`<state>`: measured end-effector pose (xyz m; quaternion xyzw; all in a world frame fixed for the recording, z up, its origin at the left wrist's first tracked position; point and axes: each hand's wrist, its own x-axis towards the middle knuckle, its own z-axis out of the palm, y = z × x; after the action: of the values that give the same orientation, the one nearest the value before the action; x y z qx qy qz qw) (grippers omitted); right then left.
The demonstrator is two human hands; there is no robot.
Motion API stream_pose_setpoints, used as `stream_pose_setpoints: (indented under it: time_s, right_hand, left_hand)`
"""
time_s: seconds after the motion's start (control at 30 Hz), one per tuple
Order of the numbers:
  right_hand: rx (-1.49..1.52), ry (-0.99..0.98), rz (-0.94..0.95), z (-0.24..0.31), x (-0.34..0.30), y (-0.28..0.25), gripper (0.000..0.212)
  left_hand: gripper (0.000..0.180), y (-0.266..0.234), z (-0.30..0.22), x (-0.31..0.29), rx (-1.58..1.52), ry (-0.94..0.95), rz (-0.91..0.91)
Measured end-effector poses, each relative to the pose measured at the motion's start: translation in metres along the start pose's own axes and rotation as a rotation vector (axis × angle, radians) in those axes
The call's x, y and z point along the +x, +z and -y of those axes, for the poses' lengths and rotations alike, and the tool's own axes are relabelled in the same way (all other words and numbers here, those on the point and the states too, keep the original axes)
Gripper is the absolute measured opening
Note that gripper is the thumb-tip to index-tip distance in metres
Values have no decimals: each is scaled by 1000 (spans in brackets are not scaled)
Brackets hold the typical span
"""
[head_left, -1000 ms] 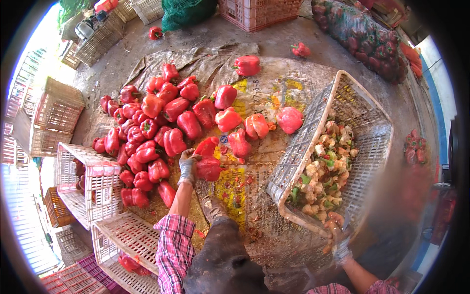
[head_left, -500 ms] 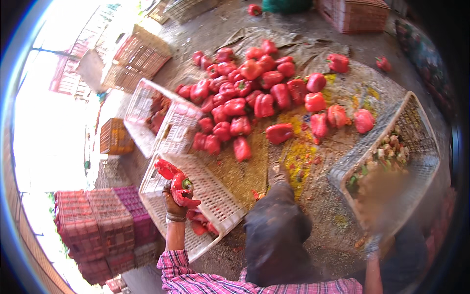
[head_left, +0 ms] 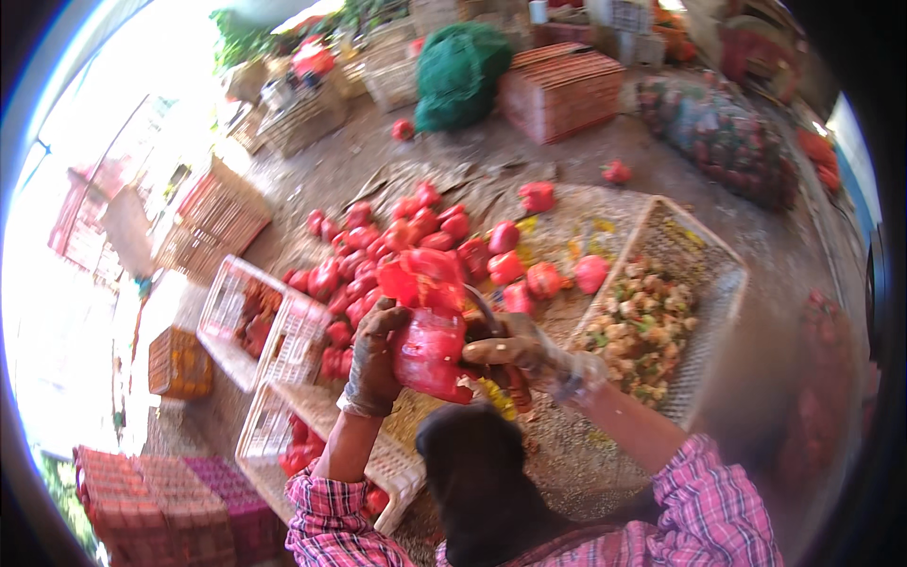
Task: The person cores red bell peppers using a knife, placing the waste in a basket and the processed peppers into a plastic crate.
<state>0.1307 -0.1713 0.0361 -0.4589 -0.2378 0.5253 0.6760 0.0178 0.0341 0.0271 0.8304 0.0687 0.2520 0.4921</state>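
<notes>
My left hand (head_left: 376, 357), in a dirty glove, is closed round a cut-open red bell pepper (head_left: 430, 345) held up in front of me. Its upper part gapes, showing the paler inside. My gloved right hand (head_left: 529, 354) is at the pepper's right side, one finger reaching toward it and the others curled. A thin curved grey blade (head_left: 484, 310) rises from this hand toward the pepper; its handle is hidden in the fingers. Beyond lies a heap of whole red bell peppers (head_left: 364, 250).
At right stands a crate (head_left: 723, 269) of pepper cores (head_left: 642, 326). Pale crates with red pieces stand at left, one (head_left: 402, 472) beside my leg (head_left: 482, 472). Farther off are a green sack (head_left: 461, 71), a red crate (head_left: 562, 90) and a filled net sack (head_left: 723, 137).
My left hand has brought the pepper from above the left crate to the middle. My right hand has come in from the right crate to meet it. The view has tipped up.
</notes>
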Motion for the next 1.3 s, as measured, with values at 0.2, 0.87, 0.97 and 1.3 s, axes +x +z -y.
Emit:
stream_pose_setpoints:
  time_s: [0.2, 0.87, 0.97, 1.3]
  right_hand:
    - [256, -204, -268, -21, -46, -54, 28]
    - [-351, 412, -1008, -53, -176, -197, 49]
    - [-326, 592, -1042, -119, -203, -222, 40]
    - [177, 554, -955, -140, -190, -222, 31]
  left_hand:
    - [8, 79, -28, 31, -979, -519, 160]
    - [29, -204, 61, -139, 456, -692, -311]
    - [25, -237, 97, -181, 1056, -802, -134]
    - [64, 105, 353, -24, 749, -288, 570]
